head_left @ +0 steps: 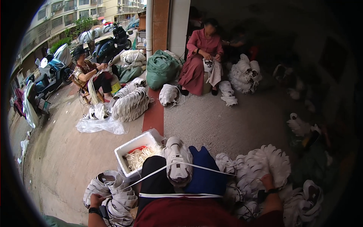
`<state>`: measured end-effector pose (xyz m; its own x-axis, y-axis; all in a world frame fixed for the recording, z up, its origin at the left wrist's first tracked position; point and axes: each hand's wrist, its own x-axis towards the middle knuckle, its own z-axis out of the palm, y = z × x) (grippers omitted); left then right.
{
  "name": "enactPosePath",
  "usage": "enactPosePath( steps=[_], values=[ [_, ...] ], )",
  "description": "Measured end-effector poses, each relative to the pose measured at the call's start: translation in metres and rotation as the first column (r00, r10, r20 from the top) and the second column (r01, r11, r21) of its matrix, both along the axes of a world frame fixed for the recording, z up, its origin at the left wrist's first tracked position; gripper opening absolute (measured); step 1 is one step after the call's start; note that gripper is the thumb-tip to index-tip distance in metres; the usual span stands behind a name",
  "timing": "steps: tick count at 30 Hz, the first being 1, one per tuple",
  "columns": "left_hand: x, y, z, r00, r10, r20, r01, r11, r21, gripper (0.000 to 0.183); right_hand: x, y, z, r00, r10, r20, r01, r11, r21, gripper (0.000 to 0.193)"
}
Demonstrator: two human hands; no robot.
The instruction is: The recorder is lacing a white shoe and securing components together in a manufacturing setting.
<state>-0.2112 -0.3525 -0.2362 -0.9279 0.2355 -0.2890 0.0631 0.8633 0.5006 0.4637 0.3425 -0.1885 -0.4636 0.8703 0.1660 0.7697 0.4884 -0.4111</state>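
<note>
Both hands sit low and wide apart, partly cut off by the lower edge. How the left hand (96, 200) grips is hard to make out; it seems closed on the white lace (151, 174), amid a heap of white shoe uppers (117, 196). Right hand (267, 182) presses down into another pile of uppers (264, 162), fingers buried, their spread unreadable. Between them, a white shoe (178, 160) rests on the lap, lace stretched across. A foam box (130, 149) stands beyond the left hand.
</note>
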Motion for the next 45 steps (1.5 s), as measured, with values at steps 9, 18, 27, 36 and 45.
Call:
enactPosePath(
  steps=[9, 18, 27, 36, 45],
  values=[
    [0.049, 0.218, 0.078, 0.685, -0.418, 0.597, -0.214, 0.668, 0.713, 0.015, -0.251, -0.073, 0.085, 0.847, 0.096, -0.523, -0.531, 0.21, -0.821, 0.011],
    [0.1, 0.38, 0.124, 0.707, -0.672, 0.218, 0.354, 0.604, 0.714, 0.012, -0.408, -0.128, 0.056, 0.691, 0.35, -0.633, -0.617, 0.742, -0.263, 0.015],
    [0.101, 0.382, 0.095, 0.763, -0.631, 0.139, 0.303, 0.539, 0.786, 0.016, -0.415, -0.139, 0.05, 0.777, 0.294, -0.557, -0.49, 0.838, -0.241, 0.017],
    [0.111, 0.388, 0.091, 0.855, -0.501, 0.137, 0.166, 0.514, 0.841, 0.015, -0.427, -0.154, 0.055, 0.865, 0.295, -0.406, -0.357, 0.93, -0.084, 0.014],
    [0.118, 0.4, 0.088, 0.919, -0.366, 0.143, 0.105, 0.58, 0.808, 0.016, -0.406, -0.186, 0.071, 0.862, 0.486, -0.141, -0.468, 0.871, 0.148, 0.017]
  ],
)
